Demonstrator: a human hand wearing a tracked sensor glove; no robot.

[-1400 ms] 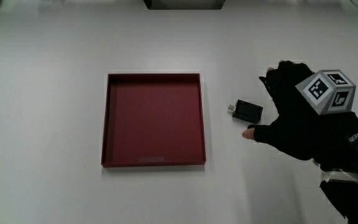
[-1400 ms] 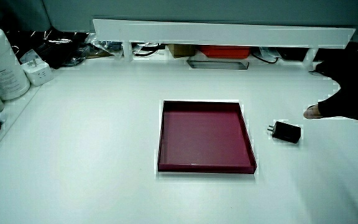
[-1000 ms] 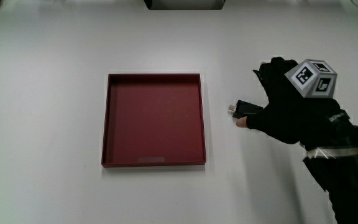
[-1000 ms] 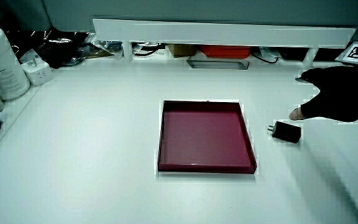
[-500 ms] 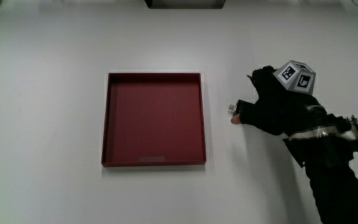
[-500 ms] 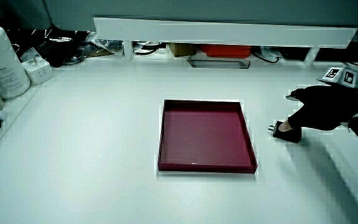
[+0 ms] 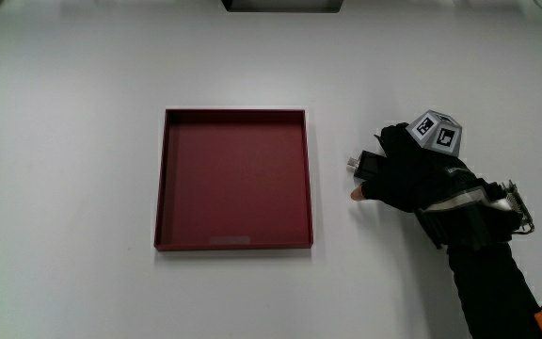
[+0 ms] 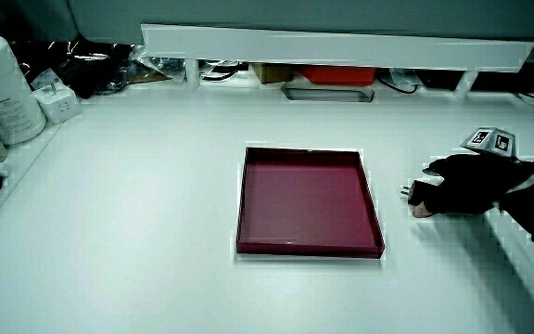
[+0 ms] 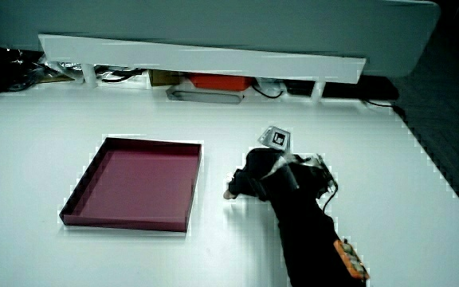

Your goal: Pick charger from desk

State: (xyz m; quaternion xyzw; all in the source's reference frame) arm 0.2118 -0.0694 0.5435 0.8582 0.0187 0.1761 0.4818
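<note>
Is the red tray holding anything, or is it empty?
Empty: the red tray shows only its bare floor in every view. The charger lies outside it on the table, under the hand.

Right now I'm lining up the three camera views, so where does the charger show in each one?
Main view: the charger pokes out from under the hand, beside the red tray.
Side view: only its plug end shows at the hand's grip, beside the tray.
Side view: hidden under the hand.
Shared landmark: the red tray.
</note>
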